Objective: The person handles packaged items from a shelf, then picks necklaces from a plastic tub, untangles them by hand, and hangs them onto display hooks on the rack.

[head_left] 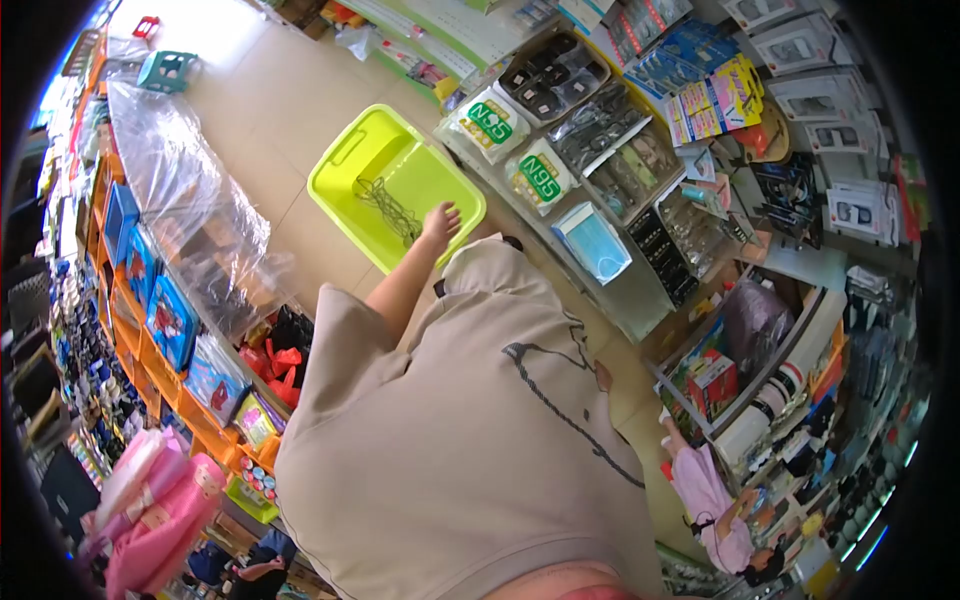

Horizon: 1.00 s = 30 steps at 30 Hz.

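My left hand point(442, 221) hangs over the near rim of a lime-green plastic tub point(345, 185), its fingers loosely curled and apart, with nothing visible in them. The tub rests on the tiled floor and has a handle slot in its far end. Inside it lies a loose tangle of thin dark cord or wire point(392, 210), apart from my hand. Of my right hand point(603, 377), only a small patch of skin shows past the side of my beige shirt point(450, 440); its fingers are hidden.
To the right stands a display counter point(640, 310) with N95 mask packs point(541, 176), a blue mask pack point(595, 244) and trays of small goods. Orange shelving point(130, 340) and clear plastic sheeting point(185, 170) line the left. A person in pink point(708, 495) is at lower right.
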Each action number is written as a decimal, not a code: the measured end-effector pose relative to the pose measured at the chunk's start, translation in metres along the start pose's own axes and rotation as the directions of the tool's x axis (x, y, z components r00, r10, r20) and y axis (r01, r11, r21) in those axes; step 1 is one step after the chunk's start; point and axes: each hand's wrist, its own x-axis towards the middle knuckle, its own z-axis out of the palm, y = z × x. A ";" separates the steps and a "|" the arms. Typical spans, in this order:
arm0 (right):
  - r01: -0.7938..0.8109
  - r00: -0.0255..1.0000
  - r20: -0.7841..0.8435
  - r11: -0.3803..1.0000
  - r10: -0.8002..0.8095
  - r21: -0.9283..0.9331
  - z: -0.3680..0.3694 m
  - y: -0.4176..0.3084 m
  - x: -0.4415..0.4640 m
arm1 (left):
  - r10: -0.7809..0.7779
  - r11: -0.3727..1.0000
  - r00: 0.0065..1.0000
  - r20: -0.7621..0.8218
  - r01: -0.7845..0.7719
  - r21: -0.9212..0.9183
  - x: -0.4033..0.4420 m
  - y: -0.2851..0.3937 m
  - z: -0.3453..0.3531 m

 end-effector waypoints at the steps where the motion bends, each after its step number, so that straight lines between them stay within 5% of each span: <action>1: 0.003 1.000 0.010 1.000 -0.003 -0.006 -0.004 0.006 0.002 | 0.096 0.980 0.980 -0.174 -0.063 0.190 -0.005 -0.009 -0.022; 3: 0.012 1.000 0.029 1.000 -0.011 -0.016 -0.009 0.012 0.005 | 0.169 0.885 0.969 -0.179 -0.069 0.461 0.070 -0.061 -0.156; 4: 0.019 0.999 0.036 1.000 -0.018 -0.021 -0.012 0.018 0.009 | 0.271 0.619 0.893 -0.359 0.123 0.776 0.057 -0.067 -0.188; 5: 0.028 0.999 0.046 0.999 -0.026 -0.027 -0.017 0.023 0.014 | 0.390 0.449 0.859 -0.332 0.137 0.883 0.041 -0.078 -0.223; 7: 0.043 0.997 0.061 0.998 -0.040 -0.039 -0.027 0.032 0.020 | 0.462 0.380 0.807 -0.368 0.195 0.904 0.025 -0.096 -0.253; 10: 0.066 0.995 0.082 0.996 -0.062 -0.056 -0.039 0.047 0.024 | 0.310 0.668 0.756 -0.577 0.258 0.698 0.033 -0.113 -0.271; 11: 0.077 0.994 0.087 0.995 -0.071 -0.061 -0.043 0.052 0.026 | 0.349 0.621 0.803 -0.483 0.187 0.761 0.026 -0.113 -0.259; 13: 0.104 0.991 0.092 0.992 -0.098 -0.066 -0.048 0.064 0.031 | 0.128 0.813 0.883 -0.451 0.167 0.557 -0.005 -0.106 -0.191; 17: 0.191 0.979 0.093 0.977 -0.182 -0.098 -0.060 0.083 0.038 | 0.310 0.691 0.943 -0.122 -0.136 0.710 -0.064 -0.076 -0.066; 21: 0.382 0.924 0.035 0.914 -0.381 -0.135 -0.063 0.087 0.036 | 0.363 0.710 0.929 -0.069 -0.228 0.666 -0.110 -0.088 -0.038; 24: 0.604 0.787 -0.073 0.789 -0.613 -0.115 -0.053 0.056 0.042 | 0.346 0.690 0.932 -0.104 -0.177 0.702 -0.138 -0.117 -0.090; 26: 0.778 0.609 -0.212 0.627 -0.764 -0.025 -0.031 0.021 0.059 | 0.351 0.670 0.904 -0.244 -0.060 0.740 -0.161 -0.147 -0.148; 30: 0.880 0.435 -0.151 0.455 -0.887 -0.139 -0.010 -0.058 0.004 | 0.361 0.623 0.873 -0.329 0.037 0.781 -0.195 -0.230 -0.316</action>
